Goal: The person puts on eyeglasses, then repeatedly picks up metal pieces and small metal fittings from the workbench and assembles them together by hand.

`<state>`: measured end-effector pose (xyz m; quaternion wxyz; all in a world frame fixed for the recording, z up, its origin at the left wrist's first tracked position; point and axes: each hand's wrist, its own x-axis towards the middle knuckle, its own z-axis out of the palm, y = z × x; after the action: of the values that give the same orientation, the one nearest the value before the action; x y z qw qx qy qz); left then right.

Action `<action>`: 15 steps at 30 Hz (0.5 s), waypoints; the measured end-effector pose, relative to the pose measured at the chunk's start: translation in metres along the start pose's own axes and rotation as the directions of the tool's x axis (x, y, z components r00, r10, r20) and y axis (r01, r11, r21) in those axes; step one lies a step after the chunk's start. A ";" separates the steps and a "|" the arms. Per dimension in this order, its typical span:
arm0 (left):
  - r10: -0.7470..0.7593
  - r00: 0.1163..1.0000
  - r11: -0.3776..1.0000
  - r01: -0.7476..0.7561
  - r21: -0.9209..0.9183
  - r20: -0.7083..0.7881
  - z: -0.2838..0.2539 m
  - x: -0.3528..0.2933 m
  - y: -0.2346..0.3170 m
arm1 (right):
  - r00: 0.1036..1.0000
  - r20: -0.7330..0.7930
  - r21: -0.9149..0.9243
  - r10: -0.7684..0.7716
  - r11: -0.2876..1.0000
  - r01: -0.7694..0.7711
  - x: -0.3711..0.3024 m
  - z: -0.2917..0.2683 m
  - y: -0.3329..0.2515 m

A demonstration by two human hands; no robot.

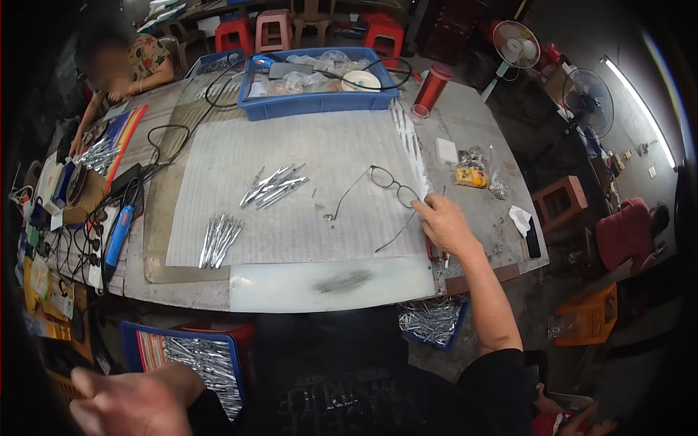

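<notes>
Glasses (pixel 395 184), one pair: held right of centre at the surface (pixel 469 123); I had the right hand (pixel 445 224) pinching one lens's edge, grip closed, seemingly for steadiness. Left hand (pixel 134 403): near left, blurred; its grip I could not tell. Metal strips (pixel 274 187): lay in two piles, apparently against mixing.

The table (pixel 467 125) supports a white mat (pixel 247 149) (metal parts (pixel 276 187) on top), a blue tray (pixel 320 107), red tumbler (pixel 433 89) and phone (pixel 533 244).
</notes>
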<state>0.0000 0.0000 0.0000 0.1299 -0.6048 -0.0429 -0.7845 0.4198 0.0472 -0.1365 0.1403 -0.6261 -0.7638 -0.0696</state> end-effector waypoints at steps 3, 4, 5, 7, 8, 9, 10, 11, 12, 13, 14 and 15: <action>-0.195 0.970 0.972 0.211 -0.103 0.147 -0.011 -0.023 0.000 | 0.999 0.035 -0.030 -0.019 0.999 0.020 0.001 0.019 0.009; -0.249 0.947 0.969 0.244 0.050 0.201 -0.009 -0.031 0.002 | 1.000 0.008 -0.032 -0.018 0.999 0.019 0.002 0.022 0.009; -0.301 0.912 0.953 0.283 0.105 0.280 -0.010 -0.035 0.005 | 1.000 0.002 -0.036 -0.015 0.999 0.015 0.002 0.025 0.010; -0.304 0.895 0.952 0.271 0.143 0.327 -0.009 -0.051 -0.001 | 0.999 -0.023 -0.013 -0.034 0.999 0.034 0.002 0.030 0.015; -0.299 0.898 0.954 0.268 0.136 0.324 -0.007 -0.056 -0.001 | 0.999 -0.029 -0.019 -0.031 0.999 0.030 0.002 0.035 0.019; -0.356 0.873 0.934 0.330 0.135 0.332 -0.005 -0.061 -0.001 | 0.995 -0.088 0.002 -0.047 0.999 0.047 0.002 0.041 0.023; -0.413 0.844 0.910 0.389 0.141 0.341 -0.002 -0.066 0.000 | 0.987 -0.146 0.026 -0.067 0.997 0.072 0.004 0.047 0.027; -0.410 0.847 0.912 0.384 0.143 0.338 -0.001 -0.070 0.000 | 0.986 -0.150 0.024 -0.073 0.997 0.077 0.006 0.052 0.029; -0.453 0.822 0.891 0.429 0.150 0.346 0.000 -0.074 0.000 | 0.977 -0.199 0.059 -0.070 0.995 0.084 0.009 0.055 0.031; -0.495 0.794 0.868 0.472 0.156 0.353 0.002 -0.079 0.000 | 0.967 -0.248 0.094 -0.065 0.991 0.091 0.011 0.056 0.032; -0.511 0.795 0.859 0.478 0.181 0.326 0.003 -0.087 0.000 | 0.965 -0.251 0.092 -0.070 0.991 0.096 0.013 0.056 0.033; -0.542 0.756 0.840 0.499 0.214 0.366 0.002 -0.091 -0.001 | 0.964 -0.266 0.153 0.003 0.987 0.039 0.015 0.055 0.034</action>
<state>0.0232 0.0148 -0.0872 -0.0745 -0.7127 -0.2764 -0.6404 0.4431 0.0841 -0.1869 0.2894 -0.5912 -0.7469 -0.0936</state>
